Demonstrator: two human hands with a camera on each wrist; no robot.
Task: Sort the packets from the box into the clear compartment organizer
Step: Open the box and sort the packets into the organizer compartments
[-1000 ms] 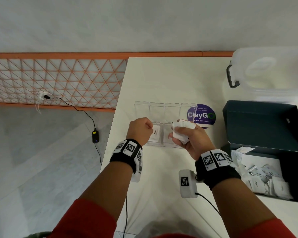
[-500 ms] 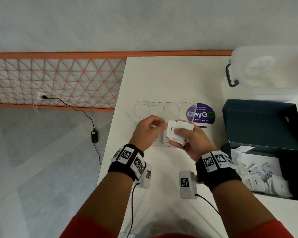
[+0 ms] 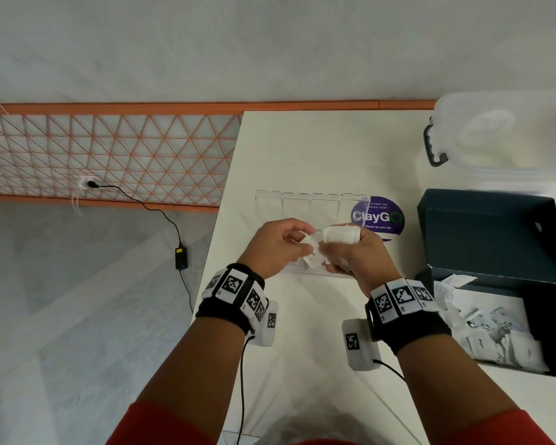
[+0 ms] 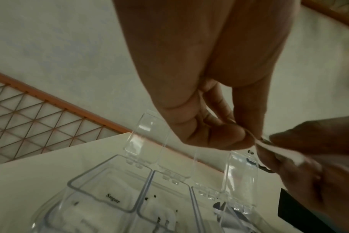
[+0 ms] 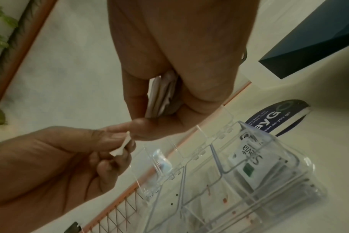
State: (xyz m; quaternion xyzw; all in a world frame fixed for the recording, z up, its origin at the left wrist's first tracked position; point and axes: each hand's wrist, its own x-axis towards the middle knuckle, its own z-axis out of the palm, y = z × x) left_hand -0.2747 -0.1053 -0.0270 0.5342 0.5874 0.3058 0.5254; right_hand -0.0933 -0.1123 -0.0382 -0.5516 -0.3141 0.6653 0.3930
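Note:
Both hands hover over the clear organizer [image 3: 302,203], whose lids stand open. My right hand [image 3: 331,252] grips a small stack of white packets [image 3: 339,234], seen edge-on in the right wrist view [image 5: 161,96]. My left hand [image 3: 302,244] pinches one white packet [image 3: 312,248] between thumb and fingers, right beside the stack; the right thumb touches that packet [image 5: 121,146]. In the organizer [image 4: 110,197] a left compartment holds packets marked Sugar. A Stevia packet [image 5: 247,159] stands in the right one. The dark box [image 3: 495,232] is open at right, with several packets [image 3: 495,329] inside.
A round purple ClayGo sticker [image 3: 377,216] lies on the table behind the organizer. A translucent lidded tub [image 3: 501,139] stands at the back right. The table's left edge [image 3: 225,200] drops to the floor, where a cable and adapter lie.
My left hand came away from the organizer's left compartment, moved right to the stack and now pinches one packet. The right hand kept its stack and stayed nearly in place.

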